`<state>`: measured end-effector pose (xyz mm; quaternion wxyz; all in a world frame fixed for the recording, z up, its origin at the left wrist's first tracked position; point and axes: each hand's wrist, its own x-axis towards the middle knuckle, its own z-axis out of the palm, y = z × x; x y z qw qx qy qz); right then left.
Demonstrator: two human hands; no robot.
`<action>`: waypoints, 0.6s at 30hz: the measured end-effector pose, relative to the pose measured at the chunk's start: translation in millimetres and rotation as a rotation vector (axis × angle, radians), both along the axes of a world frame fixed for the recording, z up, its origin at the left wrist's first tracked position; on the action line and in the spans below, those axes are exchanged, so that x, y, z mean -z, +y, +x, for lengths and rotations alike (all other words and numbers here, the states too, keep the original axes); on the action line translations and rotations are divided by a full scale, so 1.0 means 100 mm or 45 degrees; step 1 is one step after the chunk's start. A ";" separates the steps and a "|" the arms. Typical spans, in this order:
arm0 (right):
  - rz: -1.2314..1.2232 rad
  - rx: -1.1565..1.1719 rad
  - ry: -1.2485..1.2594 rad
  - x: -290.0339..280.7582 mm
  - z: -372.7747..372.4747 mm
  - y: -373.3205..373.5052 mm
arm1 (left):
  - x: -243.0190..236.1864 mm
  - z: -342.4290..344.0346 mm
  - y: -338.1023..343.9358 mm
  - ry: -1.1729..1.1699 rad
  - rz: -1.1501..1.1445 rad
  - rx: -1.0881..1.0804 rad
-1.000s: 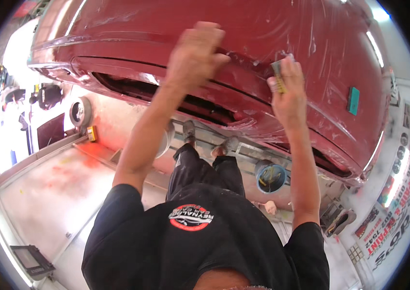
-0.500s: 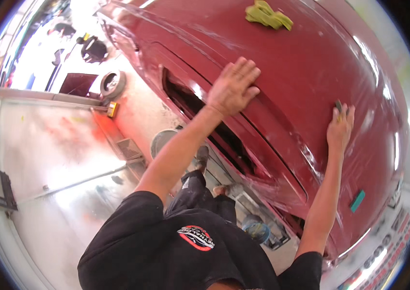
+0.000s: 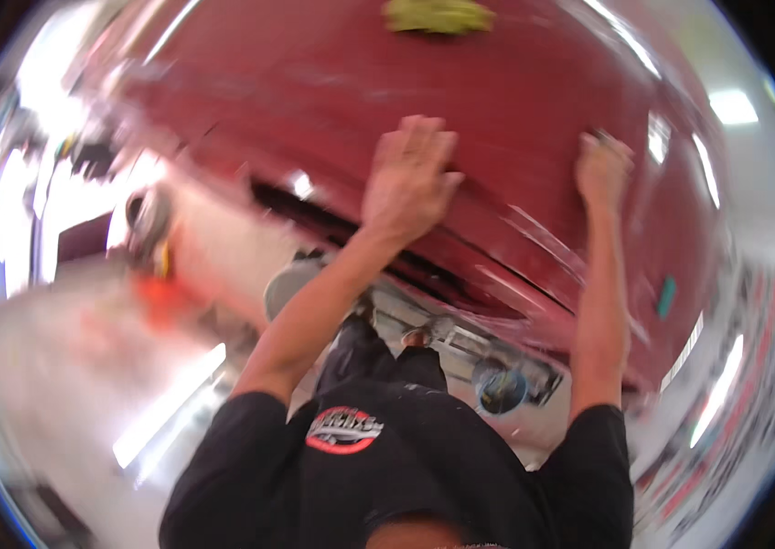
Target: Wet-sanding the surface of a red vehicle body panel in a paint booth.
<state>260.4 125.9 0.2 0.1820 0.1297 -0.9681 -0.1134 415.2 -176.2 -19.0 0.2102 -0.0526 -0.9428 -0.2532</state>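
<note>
Both my arms reach over the red car hood (image 3: 497, 137), whose surface carries pale whitish smears. My left hand (image 3: 410, 178) lies flat on it near the front edge, fingers stretched out and holding nothing. Farther right, my right hand (image 3: 603, 172) is closed and pressed to the paint. A small dark piece (image 3: 599, 135) shows at its fingertips; blur and the fingers hide what it is. At the top of the view a crumpled yellow-green cloth (image 3: 439, 15) rests on the hood. A teal rectangular block (image 3: 667, 297) lies to the right of my right forearm.
A dark opening (image 3: 314, 209) runs along the car's front. Below stand a grey bucket (image 3: 288, 285) and a blue bucket (image 3: 501, 391) on the floor. At the left, a tire (image 3: 148, 218) appears blurred. A bright lamp (image 3: 733, 107) shines at the upper right.
The whole view has turned and blurred, so the car sits at a flatter angle. My right hand has moved along the hood and is curled more tightly. My left hand stays flat.
</note>
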 end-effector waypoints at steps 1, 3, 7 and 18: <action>-0.322 -0.129 0.170 0.24 -0.07 0.12 | 0.10 -0.03 -0.02 0.100 -0.042 -0.018; -0.508 0.010 0.084 0.46 0.34 -0.01 | 0.09 -0.30 -0.15 0.139 -0.073 0.037; -0.662 0.180 -0.225 0.37 1.35 -0.15 | -0.27 -1.25 -0.23 0.276 -0.086 0.092; -0.586 0.284 0.071 0.21 -0.40 -0.11 | -0.19 -2.35 -0.15 0.057 -0.401 -0.299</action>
